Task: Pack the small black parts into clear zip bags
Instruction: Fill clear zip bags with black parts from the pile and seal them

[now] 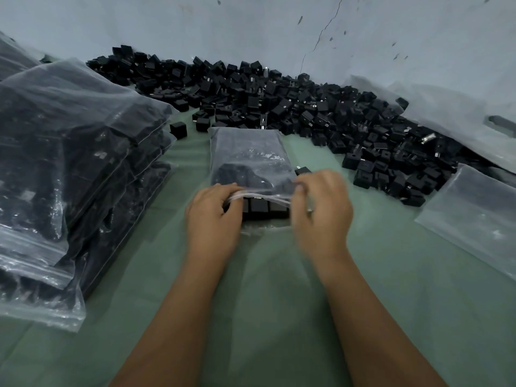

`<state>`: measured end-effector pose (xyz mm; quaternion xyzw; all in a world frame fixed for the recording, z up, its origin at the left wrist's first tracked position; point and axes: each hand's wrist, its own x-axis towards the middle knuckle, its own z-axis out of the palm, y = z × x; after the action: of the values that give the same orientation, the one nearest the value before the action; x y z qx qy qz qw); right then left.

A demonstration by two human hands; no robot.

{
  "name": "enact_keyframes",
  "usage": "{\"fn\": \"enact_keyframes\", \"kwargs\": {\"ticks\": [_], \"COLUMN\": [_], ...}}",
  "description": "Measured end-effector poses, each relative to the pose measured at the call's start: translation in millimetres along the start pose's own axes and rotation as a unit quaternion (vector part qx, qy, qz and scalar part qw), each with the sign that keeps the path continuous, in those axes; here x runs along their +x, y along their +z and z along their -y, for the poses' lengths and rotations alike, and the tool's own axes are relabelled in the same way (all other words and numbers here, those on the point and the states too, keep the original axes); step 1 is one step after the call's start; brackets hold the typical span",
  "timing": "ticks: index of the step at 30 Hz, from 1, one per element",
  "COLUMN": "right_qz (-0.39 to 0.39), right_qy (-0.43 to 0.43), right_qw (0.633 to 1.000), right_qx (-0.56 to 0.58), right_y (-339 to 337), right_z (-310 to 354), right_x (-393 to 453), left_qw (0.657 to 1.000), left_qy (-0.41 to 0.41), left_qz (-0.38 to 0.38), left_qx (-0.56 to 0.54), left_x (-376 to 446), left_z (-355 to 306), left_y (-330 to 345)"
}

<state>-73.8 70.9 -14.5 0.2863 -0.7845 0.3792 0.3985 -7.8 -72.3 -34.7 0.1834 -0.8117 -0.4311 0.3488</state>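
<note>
head view: two bare forearms nearest the lens, reaching forward over green cloth [268, 303]. left hand [213, 216] curled on the near left corner of the zip bag [251, 157], fingers pinching the zip strip [259, 197]. right hand [322, 208] slightly blurred, thumb and fingers pinching the strip at the right corner. bag lying flat mid-table, mouth toward the camera, loaded with black parts; a row of them [265, 208] showing at the open mouth between both hands. looks like the seal is not yet pressed shut along the middle, judged from the parts still exposed.

loose heap of small black parts [279, 101] spread behind and right of the bag, against the pale wall [251, 23]. stack of filled bags [69, 163] on the left, well apart from the hands. empty clear bag [474, 216] flat at right. one stray part [303, 171] just beside the bag's right edge.

handling judgement: film thin, soft and slick, likely to crumple or slide under the fingers; parts hard, boxy, and a full bag probably fairly heavy. best hold at the stiffer zip strip corners, then pressing along it; lifting by the film alone risks spilling parts from the mouth.
</note>
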Motion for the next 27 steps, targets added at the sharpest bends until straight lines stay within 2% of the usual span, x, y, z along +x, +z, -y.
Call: {"fn": "enact_keyframes", "kwargs": {"ticks": [2,4,6,8,13,15,17,19,20,22,24,27], "right_qz": [0.006,0.099,0.199,0.23,0.147,0.098,0.022,-0.01,0.004,0.087,0.156,0.179], "right_qy": [0.161,0.279,0.332,0.305,0.277,0.296,0.313,0.256,0.213,0.14,0.091,0.077], "right_qw": [0.987,0.953,0.914,0.909,0.932,0.944,0.949,0.957,0.962,0.963,0.969,0.978], "right_qx": [-0.01,-0.06,-0.12,-0.164,-0.184,-0.112,0.018,0.133,0.174,0.213,0.168,0.08], "right_y": [-3,-5,-4,1,6,4,-2,-12,-16,-17,-9,9], "right_z": [-27,-54,-70,-75,-73,-70,-55,-31,-19,3,21,36], "right_x": [4,3,2,0,0,0,1,-4,-9,-20,-28,-28], "left_qw": [1.0,1.0,1.0,1.0,0.998,0.997,0.994,0.992,0.991,0.99,0.989,0.988], "left_qy": [-0.007,-0.006,-0.003,-0.007,-0.027,-0.031,-0.046,-0.059,-0.061,-0.06,-0.051,-0.021], "left_qz": [0.002,0.003,0.007,0.015,0.002,-0.01,-0.017,-0.014,-0.012,-0.017,-0.029,-0.036], "left_qx": [0.014,0.016,0.012,-0.002,-0.064,-0.076,-0.094,-0.115,-0.122,-0.13,-0.135,-0.148], "left_x": [0,0,0,-1,-2,-2,-1,0,0,0,-1,-3], "left_z": [1,1,-2,-5,-6,-6,-6,-5,-4,-3,-4,-6], "left_y": [1,1,0,-1,-2,-1,-1,-1,-1,-1,0,1]}}
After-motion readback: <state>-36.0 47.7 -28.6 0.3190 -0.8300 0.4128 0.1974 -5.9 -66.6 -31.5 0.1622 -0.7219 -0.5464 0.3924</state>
